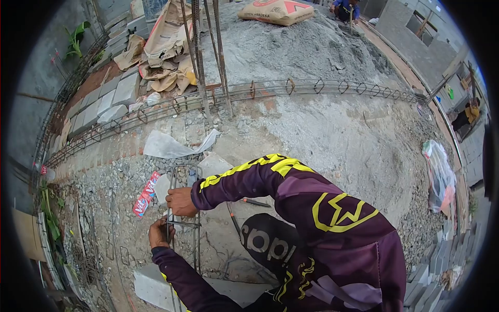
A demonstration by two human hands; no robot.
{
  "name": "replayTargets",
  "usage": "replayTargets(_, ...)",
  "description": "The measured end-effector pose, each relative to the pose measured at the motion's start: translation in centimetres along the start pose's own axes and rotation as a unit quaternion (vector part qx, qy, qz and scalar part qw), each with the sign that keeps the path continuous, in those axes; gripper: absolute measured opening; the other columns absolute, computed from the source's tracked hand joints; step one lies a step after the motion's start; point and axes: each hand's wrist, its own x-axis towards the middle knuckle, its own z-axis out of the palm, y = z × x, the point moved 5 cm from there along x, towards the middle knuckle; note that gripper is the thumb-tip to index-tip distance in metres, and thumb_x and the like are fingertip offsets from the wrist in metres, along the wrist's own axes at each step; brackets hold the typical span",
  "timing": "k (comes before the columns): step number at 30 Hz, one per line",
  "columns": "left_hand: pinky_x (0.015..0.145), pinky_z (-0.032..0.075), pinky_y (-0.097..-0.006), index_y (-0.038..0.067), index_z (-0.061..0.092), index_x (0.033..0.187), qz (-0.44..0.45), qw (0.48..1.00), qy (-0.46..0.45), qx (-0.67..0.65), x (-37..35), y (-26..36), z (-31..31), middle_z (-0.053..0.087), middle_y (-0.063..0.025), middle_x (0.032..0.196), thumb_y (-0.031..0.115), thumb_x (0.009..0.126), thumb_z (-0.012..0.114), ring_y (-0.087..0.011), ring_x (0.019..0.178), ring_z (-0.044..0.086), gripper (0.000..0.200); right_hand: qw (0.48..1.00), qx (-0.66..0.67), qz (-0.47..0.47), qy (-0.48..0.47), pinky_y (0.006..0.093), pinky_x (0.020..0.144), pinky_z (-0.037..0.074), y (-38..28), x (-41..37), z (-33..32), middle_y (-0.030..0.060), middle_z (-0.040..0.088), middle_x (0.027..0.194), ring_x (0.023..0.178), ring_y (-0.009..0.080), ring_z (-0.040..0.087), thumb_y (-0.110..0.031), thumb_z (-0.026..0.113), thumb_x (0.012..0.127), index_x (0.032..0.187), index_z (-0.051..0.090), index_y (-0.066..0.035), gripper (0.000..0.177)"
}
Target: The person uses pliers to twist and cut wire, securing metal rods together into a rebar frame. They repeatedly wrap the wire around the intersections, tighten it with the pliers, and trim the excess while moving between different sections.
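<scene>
A narrow steel rebar cage [196,244] with square stirrups lies in front of me, one end near a white block [150,286]. My right hand [180,202] is closed on the cage's upper part, fingers wrapped over a bar. Just below it, my left hand [159,233] grips the same cage beside a stirrup, its fingertips partly hidden by the bars. Any tie wire between the hands is too small to make out. By my knee lies a tool with dark, orange-ended handles [255,202], partly covered by my leg.
A red-and-blue wrapper [146,194] and a white plastic sheet [176,144] lie on the gravel. A long rebar cage [270,89] crosses behind, with upright bars [197,52]. Beyond are a sand heap [332,52], a cement bag [276,12] and grey blocks [126,89]. Another person [344,10] crouches far back.
</scene>
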Motion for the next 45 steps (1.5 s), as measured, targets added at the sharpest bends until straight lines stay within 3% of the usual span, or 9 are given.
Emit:
replayTargets(4,0.063,0.052,-0.0313,0.013,0.069,0.103,-0.003,1.0,-0.016,-0.006,0.0,0.1,0.3,0.06,-0.0023,0.076,0.026,0.076,0.058,-0.0155,0.064,0.057,0.032,0.96,0.226,0.16,-0.049,0.0397,0.076,0.044,2.1,0.2,3.7,0.008,0.066,0.072,0.083,0.0272,0.062,-0.02,0.067,0.056,0.065,0.069,-0.008,0.015)
replayTargets(7,0.064,0.052,-0.0317,0.013,0.069,0.101,0.005,1.0,0.006,-0.002,-0.2,0.1,0.3,0.06,-0.0024,0.076,0.025,0.076,0.059,-0.0155,0.064,0.057,0.03,0.972,0.156,0.152,-0.085,0.0424,0.078,0.046,1.7,0.5,2.1,0.0099,0.066,0.072,0.084,0.0284,0.063,-0.02,0.064,0.057,0.066,0.07,-0.006,0.018)
replayTargets(11,0.062,0.053,-0.0314,0.012,0.069,0.102,0.011,1.0,0.014,-0.007,-0.9,0.4,0.6,0.061,-0.0032,0.076,0.024,0.077,0.058,-0.0153,0.061,0.057,0.029,0.978,0.168,0.113,0.054,0.0464,0.076,0.048,0.8,1.1,-0.8,0.0142,0.065,0.069,0.076,0.0332,0.064,-0.022,0.063,0.06,0.067,0.07,-0.004,0.021)
replayTargets(13,0.061,0.053,-0.0311,0.012,0.068,0.101,0.008,1.0,0.027,-0.003,-1.4,0.7,0.7,0.061,-0.0032,0.076,0.025,0.079,0.057,-0.015,0.061,0.058,0.028,0.952,0.266,0.147,0.032,0.0461,0.066,0.048,0.9,1.1,-1.7,0.0172,0.061,0.063,0.067,0.0362,0.062,-0.02,0.063,0.059,0.068,0.068,-0.001,0.022)
replayTargets(27,0.052,0.052,-0.0265,0.003,0.071,0.093,0.06,0.998,0.004,-0.031,-1.8,0.7,1.9,0.066,-0.0071,0.074,0.018,0.084,0.059,-0.0152,0.054,0.06,0.022,0.906,0.33,0.207,-0.168,0.0472,0.076,0.053,2.4,2.8,0.7,0.0273,0.067,0.082,0.085,0.0413,0.067,-0.011,0.056,0.074,0.085,0.073,0.0,0.023)
replayTargets(36,0.05,0.053,-0.028,0.0,0.073,0.093,0.104,0.991,0.029,-0.08,-2.8,1.1,1.9,0.068,-0.0068,0.075,0.01,0.08,0.065,-0.0149,0.059,0.062,0.018,0.935,0.231,0.069,-0.259,0.0458,0.077,0.053,-0.1,3.9,1.5,0.025,0.068,0.083,0.082,0.041,0.066,-0.009,0.05,0.075,0.106,0.073,-0.01,0.039)
replayTargets(40,0.048,0.05,-0.027,-0.001,0.074,0.087,0.126,0.987,0.035,-0.093,-3.2,1.2,2.0,0.068,-0.0081,0.076,0.008,0.078,0.066,-0.0144,0.059,0.062,0.015,0.869,0.43,0.081,-0.231,0.0452,0.075,0.052,0.8,4.0,0.1,0.0209,0.069,0.081,0.076,0.038,0.067,-0.013,0.055,0.076,0.114,0.072,-0.016,0.042)
replayTargets(41,0.047,0.049,-0.0263,-0.001,0.073,0.092,0.125,0.988,0.042,-0.082,-3.4,1.2,1.8,0.068,-0.0083,0.077,0.01,0.079,0.066,-0.0138,0.059,0.062,0.018,0.863,0.362,0.13,-0.327,0.044,0.074,0.052,1.4,3.5,0.2,0.0184,0.07,0.083,0.077,0.0354,0.068,-0.016,0.06,0.076,0.108,0.074,-0.016,0.034)
replayTargets(45,0.054,0.056,-0.0274,-0.002,0.066,0.108,0.177,0.978,-0.006,-0.113,-3.6,0.9,1.1,0.068,-0.0084,0.092,0.008,0.081,0.068,-0.0152,0.068,0.065,0.029,0.944,0.246,0.036,-0.218,0.0429,0.073,0.053,1.7,5.6,-1.0,0.0143,0.071,0.081,0.079,0.0336,0.068,-0.017,0.065,0.076,0.093,0.076,-0.013,0.02)
